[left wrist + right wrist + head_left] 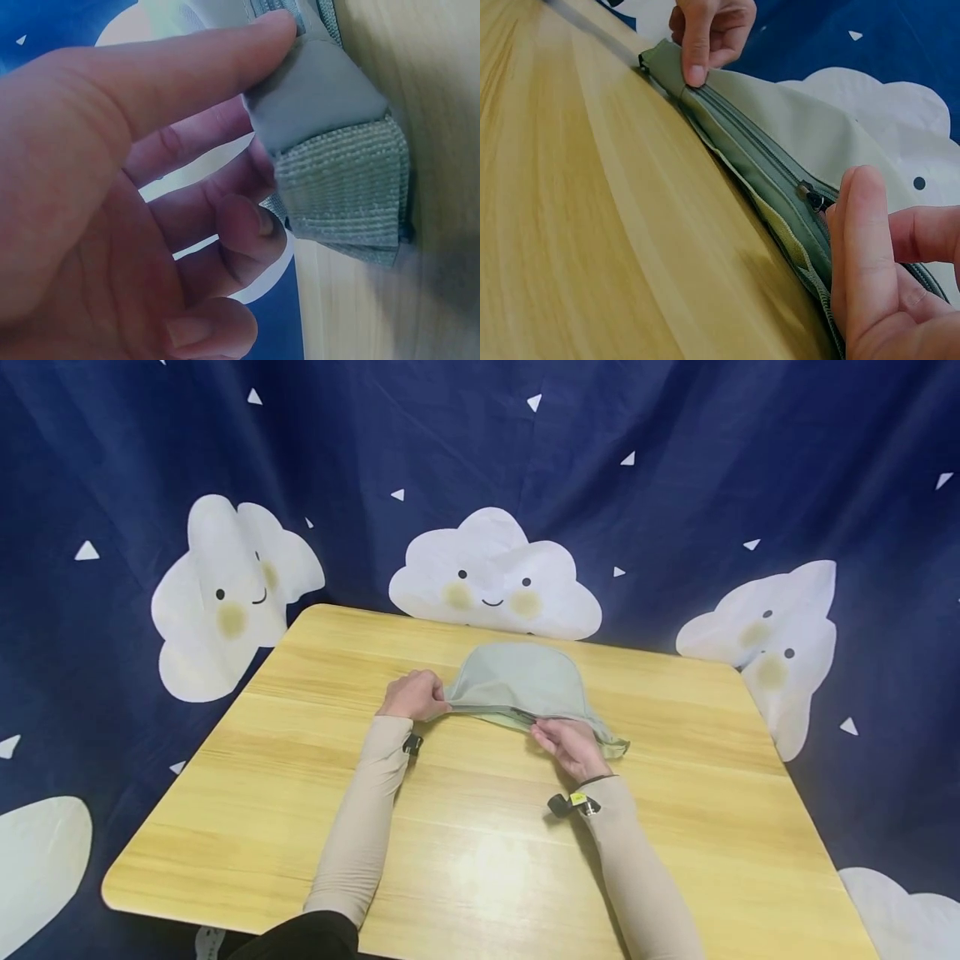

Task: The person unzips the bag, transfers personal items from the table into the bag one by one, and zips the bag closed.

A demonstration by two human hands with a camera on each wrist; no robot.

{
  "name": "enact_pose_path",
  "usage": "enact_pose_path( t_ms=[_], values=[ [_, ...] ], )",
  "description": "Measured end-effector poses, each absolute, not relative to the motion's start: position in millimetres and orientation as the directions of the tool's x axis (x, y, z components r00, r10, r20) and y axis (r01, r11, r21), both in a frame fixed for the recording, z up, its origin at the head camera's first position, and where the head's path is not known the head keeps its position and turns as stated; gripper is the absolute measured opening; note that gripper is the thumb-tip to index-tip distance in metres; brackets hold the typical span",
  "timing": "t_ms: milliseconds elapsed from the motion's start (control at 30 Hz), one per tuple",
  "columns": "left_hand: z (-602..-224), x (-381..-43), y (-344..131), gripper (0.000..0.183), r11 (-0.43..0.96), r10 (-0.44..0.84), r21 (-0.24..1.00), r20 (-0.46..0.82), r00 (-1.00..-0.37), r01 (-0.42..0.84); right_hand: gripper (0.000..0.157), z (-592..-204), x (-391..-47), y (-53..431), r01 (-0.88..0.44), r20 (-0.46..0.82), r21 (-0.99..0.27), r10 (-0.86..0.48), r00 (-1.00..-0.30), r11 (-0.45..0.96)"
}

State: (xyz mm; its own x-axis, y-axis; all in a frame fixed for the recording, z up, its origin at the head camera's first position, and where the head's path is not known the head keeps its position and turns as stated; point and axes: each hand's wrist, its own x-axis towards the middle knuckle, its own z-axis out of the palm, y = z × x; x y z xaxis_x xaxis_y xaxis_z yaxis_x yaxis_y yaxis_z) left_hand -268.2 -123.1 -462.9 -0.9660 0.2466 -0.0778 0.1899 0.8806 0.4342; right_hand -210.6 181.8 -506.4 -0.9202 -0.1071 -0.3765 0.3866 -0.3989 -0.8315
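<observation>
A pale grey-green waist bag stands on the table, its long zipper running along the side toward me. My left hand pinches the bag's left end, its thumb pressed at the end of the zipper in the left wrist view. Below that thumb, a folded piece of ribbed webbing strap hangs from the bag's corner. At the middle of the zipper, the fingers of my right hand pinch the dark zipper pull, whose end is hidden behind the fingertips.
The wooden table has rounded corners and extends on all sides of the bag. Behind it hangs a dark blue curtain with white clouds and triangles. A small black camera is strapped to the right wrist.
</observation>
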Motion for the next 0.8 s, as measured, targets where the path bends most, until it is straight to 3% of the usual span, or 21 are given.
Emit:
enact_pose_path(
  t_ms=[800],
  values=[
    [-460.4,-266.2,-125.7,0.023,0.879,0.242,0.438,-0.071,-0.968,0.188,0.023,-504.1,-209.1,185.0,0.381,-0.368,-0.840,-0.109,-0.923,-0.387]
  ],
)
